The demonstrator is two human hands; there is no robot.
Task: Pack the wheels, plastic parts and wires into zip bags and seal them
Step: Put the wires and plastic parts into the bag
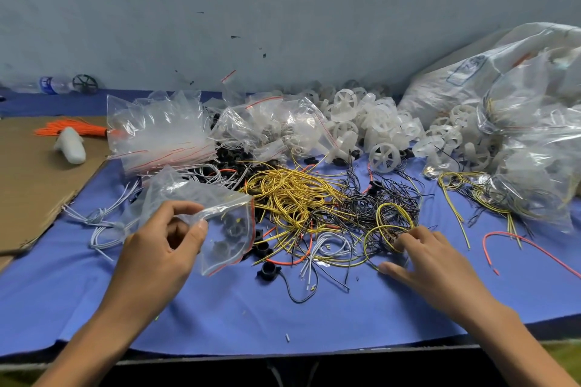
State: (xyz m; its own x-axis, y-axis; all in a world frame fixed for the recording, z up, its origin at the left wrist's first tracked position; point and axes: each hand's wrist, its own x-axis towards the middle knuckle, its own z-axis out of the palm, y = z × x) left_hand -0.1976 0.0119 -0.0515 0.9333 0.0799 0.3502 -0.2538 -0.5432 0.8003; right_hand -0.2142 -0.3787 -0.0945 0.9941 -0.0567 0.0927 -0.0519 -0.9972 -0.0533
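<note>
My left hand [163,242] pinches a clear zip bag [220,217] with a red seal strip; small black plastic parts show inside it. My right hand [421,251] lies on the tangle of yellow, black and red wires [301,198], its fingertips curled onto a yellow-green wire loop [390,223]. White plastic wheels [377,126] are heaped behind the wires. Loose black plastic parts [267,270] lie on the blue cloth between my hands. White wires [103,220] lie to the left of the bag.
A stack of empty zip bags [157,132] sits at the back left. Filled bags [534,151] pile up at the right. Cardboard [34,179] with an orange wire bundle [72,129] and a white bottle [70,144] lies at the left. The table's front edge [283,355] is near.
</note>
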